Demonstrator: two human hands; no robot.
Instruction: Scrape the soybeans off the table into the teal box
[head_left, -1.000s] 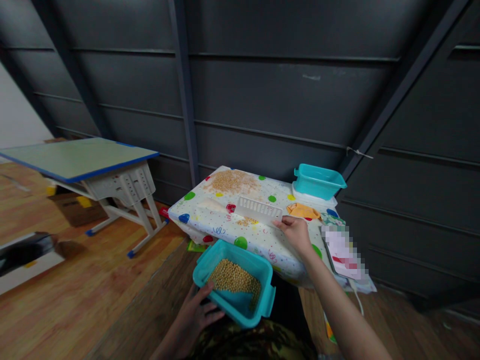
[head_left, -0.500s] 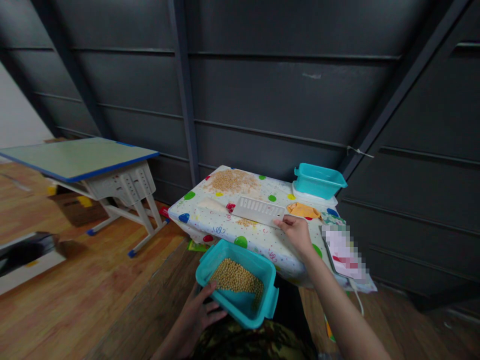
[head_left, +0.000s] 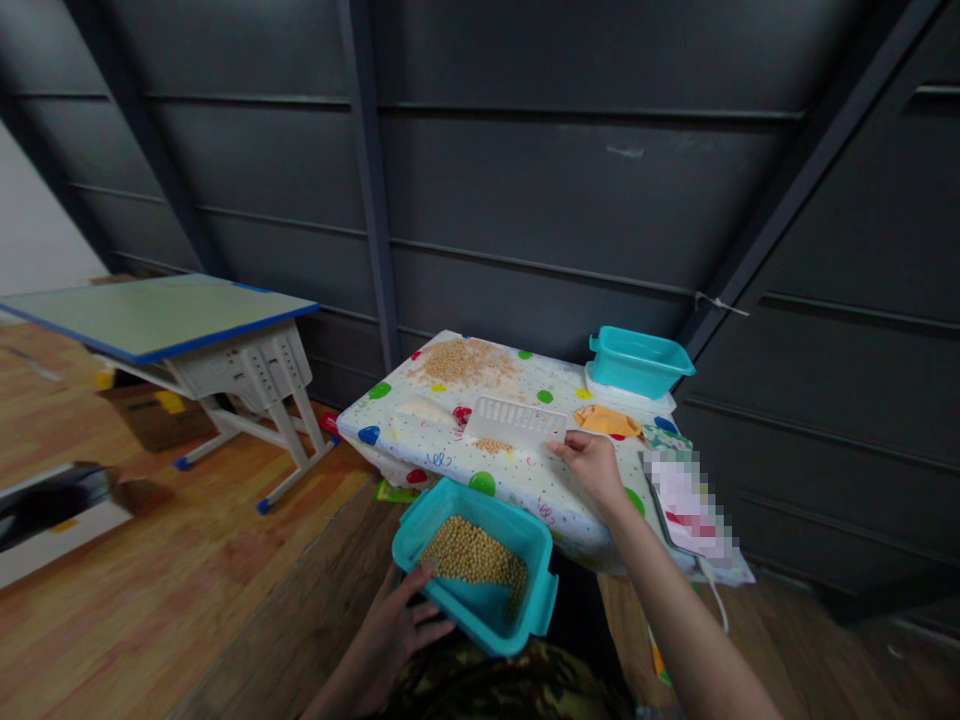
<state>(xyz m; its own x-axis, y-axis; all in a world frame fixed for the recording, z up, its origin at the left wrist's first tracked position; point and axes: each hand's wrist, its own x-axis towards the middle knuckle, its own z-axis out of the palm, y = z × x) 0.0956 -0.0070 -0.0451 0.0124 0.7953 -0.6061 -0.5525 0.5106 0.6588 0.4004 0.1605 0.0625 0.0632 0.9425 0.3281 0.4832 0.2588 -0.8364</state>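
My left hand (head_left: 409,620) grips the near left rim of a teal plastic basin (head_left: 491,625), thumb over the edge, in front of my lap. Dried soybeans (head_left: 472,550) cover much of its floor. Out over the table, my right hand (head_left: 589,460) pinches the right end of a white slotted plastic tray (head_left: 517,422), which is tilted up on its long side. Just in front of the tray's lower edge lies a small patch of soybeans (head_left: 493,447) on the cloth. Farther back is a wider spread of soybeans (head_left: 457,362) with pale brown bits.
A balloon-print cloth covers the table (head_left: 450,470). At its back right, a second teal basin (head_left: 641,362) stands on a white lid. An orange cloth (head_left: 609,421) and a blurred-out flat device (head_left: 686,510) lie to the right. A green-topped desk (head_left: 157,310) stands at left.
My right hand has tipped the slotted tray more upright, so more of its slotted face shows. The left hand and its basin have stayed put.
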